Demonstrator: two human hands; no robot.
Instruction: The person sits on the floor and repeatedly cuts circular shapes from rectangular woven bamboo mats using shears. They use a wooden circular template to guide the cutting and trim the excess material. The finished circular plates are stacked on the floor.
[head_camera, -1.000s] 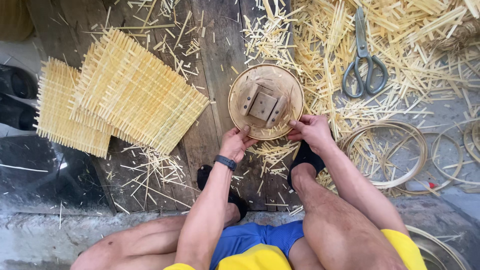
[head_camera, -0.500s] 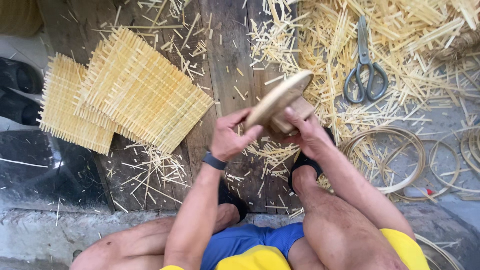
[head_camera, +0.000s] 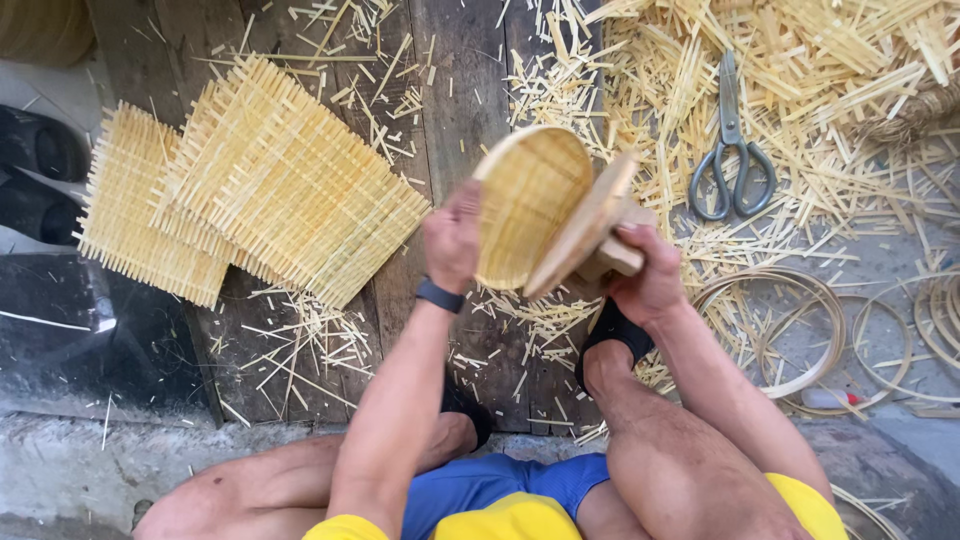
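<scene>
Left hand (head_camera: 452, 240): grip closed on the near rim of a small woven bowl (head_camera: 528, 205), thumb on the outside, fingers hidden behind it.
Right hand (head_camera: 645, 275): grip closed on the block handle at the back of a round wooden mould (head_camera: 585, 225).
Where the bowl is: held up in the air above the plank floor (head_camera: 455, 90), tipped on edge, its hollow side facing the camera. The mould sits just beside its right rim, touching or nearly so; I cannot tell which.
How the bowl should handle: it looks light and thin, springy and not stiff, likely to bend or fray if squeezed hard. The rim seems the safest place to hold, since the weave there looks firmest.
How the mould should handle: solid, stiff and heavier; the block gives a sure hold.
Edges: loose strip ends stick out from the two woven mats (head_camera: 270, 190) on the left; both lie flat, overlapping.
Open room: bare planks between the mats and the hands. To the right, a heap of cut strips (head_camera: 800, 90), scissors (head_camera: 732, 160) lying on it, and thin hoops (head_camera: 790, 330) crowd the floor.
Below: the person's knees and feet, close under the forearms.
</scene>
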